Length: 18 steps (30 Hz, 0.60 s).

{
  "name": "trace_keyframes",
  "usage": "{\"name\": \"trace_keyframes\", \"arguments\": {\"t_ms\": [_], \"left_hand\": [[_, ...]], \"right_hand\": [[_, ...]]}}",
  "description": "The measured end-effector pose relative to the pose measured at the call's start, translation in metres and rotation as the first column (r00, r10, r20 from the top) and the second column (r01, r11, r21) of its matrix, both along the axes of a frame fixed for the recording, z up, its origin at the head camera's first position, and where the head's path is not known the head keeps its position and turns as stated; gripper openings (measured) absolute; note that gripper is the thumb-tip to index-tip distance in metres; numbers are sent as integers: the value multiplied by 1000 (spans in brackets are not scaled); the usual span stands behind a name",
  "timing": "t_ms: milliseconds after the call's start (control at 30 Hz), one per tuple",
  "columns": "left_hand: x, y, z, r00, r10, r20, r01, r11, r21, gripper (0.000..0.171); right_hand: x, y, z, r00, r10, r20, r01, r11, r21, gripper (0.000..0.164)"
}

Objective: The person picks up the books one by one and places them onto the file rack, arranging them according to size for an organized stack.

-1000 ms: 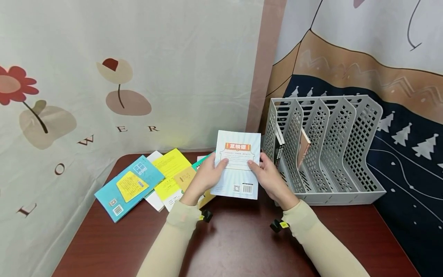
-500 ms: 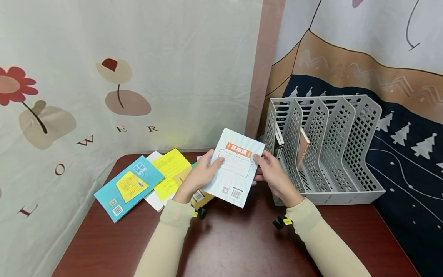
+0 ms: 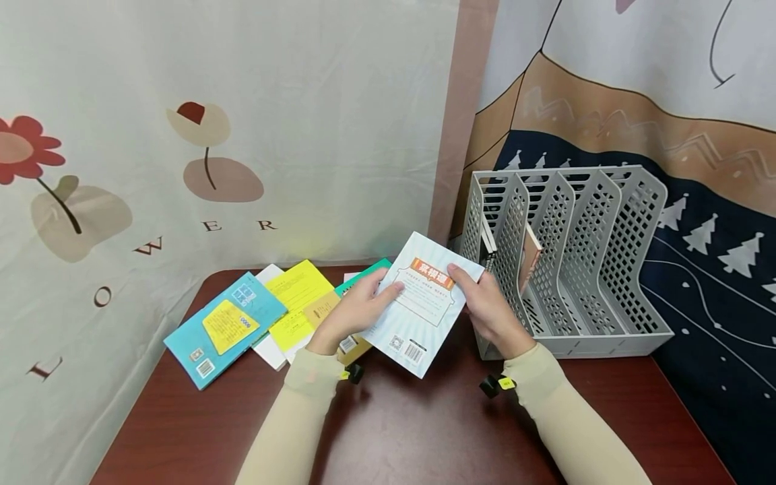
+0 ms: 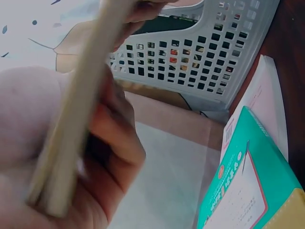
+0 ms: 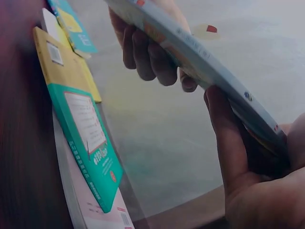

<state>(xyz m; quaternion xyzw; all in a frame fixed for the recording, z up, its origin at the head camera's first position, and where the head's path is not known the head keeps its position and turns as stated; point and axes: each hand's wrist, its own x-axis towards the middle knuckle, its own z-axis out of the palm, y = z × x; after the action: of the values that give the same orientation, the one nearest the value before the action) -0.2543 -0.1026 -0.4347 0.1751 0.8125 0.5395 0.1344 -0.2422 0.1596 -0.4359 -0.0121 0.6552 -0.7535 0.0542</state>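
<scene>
A light blue book (image 3: 418,310) with an orange title label and a barcode is held up over the table, tilted clockwise in the head view. My left hand (image 3: 359,306) grips its left edge, thumb on the cover and fingers behind. At the upper right corner my right hand (image 3: 490,306) pinches it the same way. The book's pale page edges (image 4: 81,105) cross the left wrist view, close to the camera. In the right wrist view its spine (image 5: 209,62) shows, with fingers of both hands beneath.
A grey perforated file rack (image 3: 576,347) stands at the right, with a few books in its left slots. Left of the hands lie a blue book (image 3: 188,343), a yellow book (image 3: 303,286) and a green and tan book (image 5: 90,157), overlapping on the dark red table (image 3: 412,438).
The light blue book has turned clockwise from nearly upright and shifted a little right and down, with both hands still gripping it. The rack and the other books stay put.
</scene>
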Motion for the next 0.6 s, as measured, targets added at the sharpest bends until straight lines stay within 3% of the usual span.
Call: {"name": "trace_keyframes", "arguments": {"t_ms": [233,433,600], "left_hand": [[-3,1,-4,998,39,-53,-44,993,-111,38],[-6,1,-7,997,-1,-79,-10,990,-142,36],[-7,0,-11,998,-12,-56,3,986,-165,34]], "right_hand": [[8,0,10,990,-90,-111,108,980,170,42],[11,12,22,958,-138,-250,223,908,354,41],[12,26,32,931,-144,-336,283,864,416,43]]}}
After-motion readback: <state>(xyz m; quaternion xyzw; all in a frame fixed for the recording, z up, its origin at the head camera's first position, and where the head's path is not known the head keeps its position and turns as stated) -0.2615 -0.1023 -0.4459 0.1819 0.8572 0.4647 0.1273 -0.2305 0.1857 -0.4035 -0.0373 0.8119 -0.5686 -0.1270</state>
